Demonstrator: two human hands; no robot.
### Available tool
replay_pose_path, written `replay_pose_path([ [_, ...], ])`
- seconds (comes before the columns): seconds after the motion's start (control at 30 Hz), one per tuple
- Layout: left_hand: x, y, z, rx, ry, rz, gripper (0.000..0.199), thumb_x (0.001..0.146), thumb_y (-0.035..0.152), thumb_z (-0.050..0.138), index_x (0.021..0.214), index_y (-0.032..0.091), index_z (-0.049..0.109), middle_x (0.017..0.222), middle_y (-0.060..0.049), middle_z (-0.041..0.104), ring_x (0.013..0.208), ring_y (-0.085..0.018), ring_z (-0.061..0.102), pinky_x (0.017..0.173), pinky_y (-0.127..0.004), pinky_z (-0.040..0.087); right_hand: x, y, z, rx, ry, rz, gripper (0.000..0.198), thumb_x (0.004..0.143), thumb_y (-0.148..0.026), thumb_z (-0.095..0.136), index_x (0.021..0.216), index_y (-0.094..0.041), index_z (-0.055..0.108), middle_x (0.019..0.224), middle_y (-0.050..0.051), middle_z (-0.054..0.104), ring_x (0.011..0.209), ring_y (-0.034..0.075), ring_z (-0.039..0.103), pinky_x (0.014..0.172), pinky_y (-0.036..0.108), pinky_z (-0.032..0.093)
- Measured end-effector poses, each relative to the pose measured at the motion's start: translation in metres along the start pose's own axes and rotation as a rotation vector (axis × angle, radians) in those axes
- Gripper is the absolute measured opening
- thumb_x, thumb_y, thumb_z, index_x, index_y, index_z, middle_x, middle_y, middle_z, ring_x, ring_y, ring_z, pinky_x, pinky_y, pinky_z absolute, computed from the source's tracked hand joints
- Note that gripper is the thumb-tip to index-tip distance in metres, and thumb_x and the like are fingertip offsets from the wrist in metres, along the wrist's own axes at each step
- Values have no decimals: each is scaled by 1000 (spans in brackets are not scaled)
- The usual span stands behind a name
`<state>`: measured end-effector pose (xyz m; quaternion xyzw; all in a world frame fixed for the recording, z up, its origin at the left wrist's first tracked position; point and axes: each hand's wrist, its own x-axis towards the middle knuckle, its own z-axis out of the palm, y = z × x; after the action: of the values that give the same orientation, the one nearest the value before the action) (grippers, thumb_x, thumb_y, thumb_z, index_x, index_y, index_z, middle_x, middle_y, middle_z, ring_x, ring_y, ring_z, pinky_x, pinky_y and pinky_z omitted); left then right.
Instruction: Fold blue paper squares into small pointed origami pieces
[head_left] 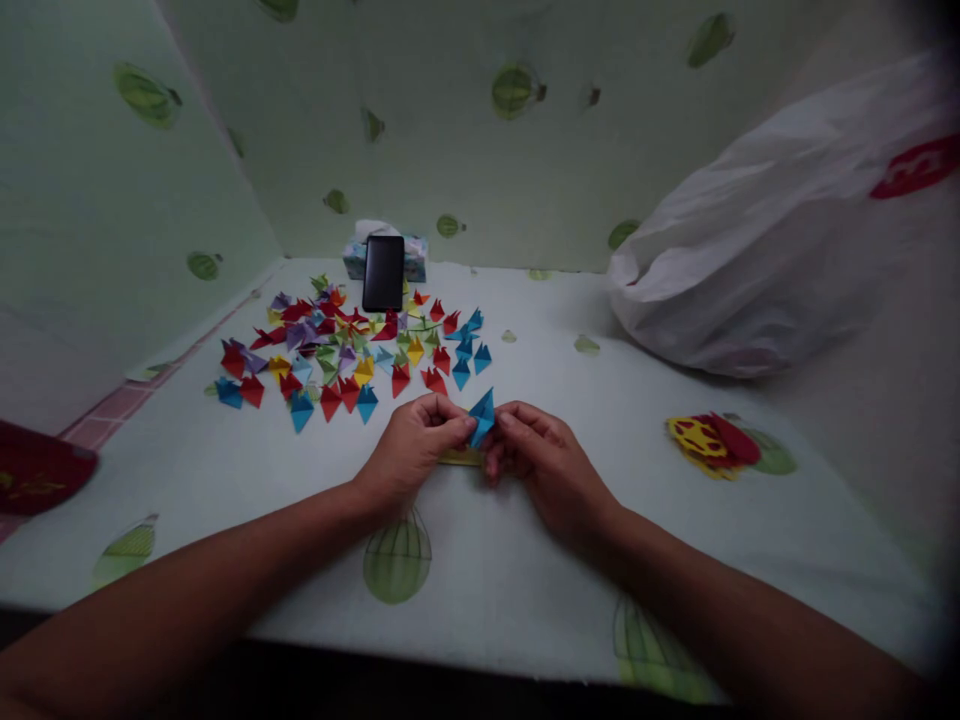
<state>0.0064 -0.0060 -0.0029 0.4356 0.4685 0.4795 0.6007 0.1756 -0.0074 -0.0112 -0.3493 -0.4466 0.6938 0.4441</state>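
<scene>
A folded piece of blue origami paper (pixel 482 418) is held up between both hands above the table. My left hand (pixel 417 440) pinches its left side between thumb and forefinger. On its right edge, my right hand (pixel 541 455) closes thumb and forefinger. Something flat and yellow (pixel 460 458) lies beneath the hands, mostly covered by them. Just beyond my left hand, several folded paper cranes (pixel 349 393) in red, blue, yellow, green and purple are spread over the table.
A black phone (pixel 383 274) leans on a tissue box (pixel 415 257) behind the cranes. At the right stands a big white plastic bag (pixel 750 240). Red and yellow paper cut-outs (pixel 709 443) lie in front of it. A red object (pixel 41 470) sits at the left edge.
</scene>
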Motion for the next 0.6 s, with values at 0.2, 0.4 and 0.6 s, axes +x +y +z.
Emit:
replay_pose_path([
  [0.2,-2,3,0,59,-67,27,25,73,29,79,71,14,59,71,1,65,67,-10,57,65,-23,42,1,2,-2,-119,35,1,23,83,-35,73,75,-18,61,58,-3,62,50,9,54,54,24,42],
  [0.4,-1,-2,1,2,-99,8,23,75,29,78,78,15,60,75,1,65,70,-10,59,70,-24,44,-1,0,1,-123,83,-36,23,82,-33,72,72,-19,58,57,-4,60,51,10,52,56,25,42],
  [0.6,-1,4,0,161,-98,95,20,74,25,76,77,16,58,73,3,59,68,-10,54,64,-24,42,0,-3,1,-165,78,-43,22,78,-35,77,80,-20,62,61,-4,61,53,10,53,54,25,43],
])
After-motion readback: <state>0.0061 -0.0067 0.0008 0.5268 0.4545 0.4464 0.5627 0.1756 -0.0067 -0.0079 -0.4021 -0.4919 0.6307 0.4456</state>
